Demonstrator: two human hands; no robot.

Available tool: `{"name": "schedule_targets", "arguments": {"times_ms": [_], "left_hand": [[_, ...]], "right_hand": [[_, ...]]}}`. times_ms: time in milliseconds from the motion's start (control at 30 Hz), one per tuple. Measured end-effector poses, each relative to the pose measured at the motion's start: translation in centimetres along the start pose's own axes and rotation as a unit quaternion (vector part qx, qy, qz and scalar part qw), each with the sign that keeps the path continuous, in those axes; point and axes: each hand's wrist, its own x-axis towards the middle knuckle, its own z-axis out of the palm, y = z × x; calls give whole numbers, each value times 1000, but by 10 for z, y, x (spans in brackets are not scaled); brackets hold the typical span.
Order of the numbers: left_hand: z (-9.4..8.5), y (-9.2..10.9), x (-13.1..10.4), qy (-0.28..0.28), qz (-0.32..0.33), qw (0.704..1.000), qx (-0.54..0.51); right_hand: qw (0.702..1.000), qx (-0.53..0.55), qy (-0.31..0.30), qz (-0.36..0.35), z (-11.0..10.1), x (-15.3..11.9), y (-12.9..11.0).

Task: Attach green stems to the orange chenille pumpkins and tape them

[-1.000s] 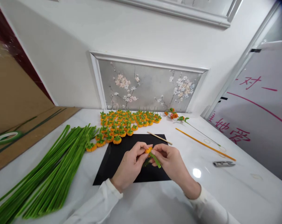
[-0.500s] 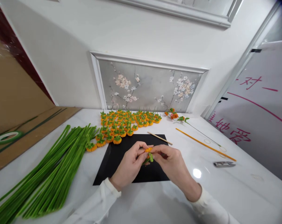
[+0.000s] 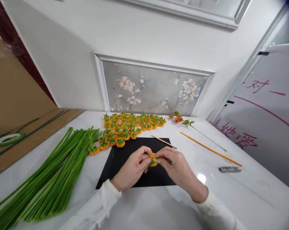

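Observation:
Between my fingertips, over a black mat (image 3: 125, 175), is a small orange pipe-cleaner pumpkin (image 3: 154, 164) with a green top. My left hand (image 3: 134, 166) pinches it from the left, its fingers partly covering it. My right hand (image 3: 175, 166) grips its green part from the right with thumb and fingertips. Behind the mat stand several finished-looking orange pumpkins (image 3: 120, 143) with green tops and stalks, in close rows. To the left lies a thick bundle of green pipe cleaners (image 3: 60, 172).
A thin wooden stick (image 3: 163, 141) lies across the mat's back edge. On the right are an orange pipe cleaner (image 3: 209, 147), small thread snips (image 3: 230, 169) and a long-stemmed orange flower spray (image 3: 179, 119). Green tape (image 3: 9, 139) rests on cardboard at left.
The pumpkin has turned in my fingers, so more orange shows below its green part. Both hands stay nearly in place, and the view has shifted slightly.

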Motion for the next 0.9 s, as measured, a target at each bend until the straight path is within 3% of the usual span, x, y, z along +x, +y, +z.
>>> {"name": "schedule_targets", "arguments": {"times_ms": [333,600,800,900], "left_hand": [[-1,-2,0,-44,12,999,21],[-1,3,-2,25,27,997,74],[4,2,-2,42,33,993,101],[2,2,-1,27,4,998,56]], "right_hand": [[982,-178,-37,-59,5,-7,4],[992,-110,-26,-50,-2,-3,2],[971,-212,-55,-96,2,-7,6],[947,-271,-69,-158,2,-7,5]]}}
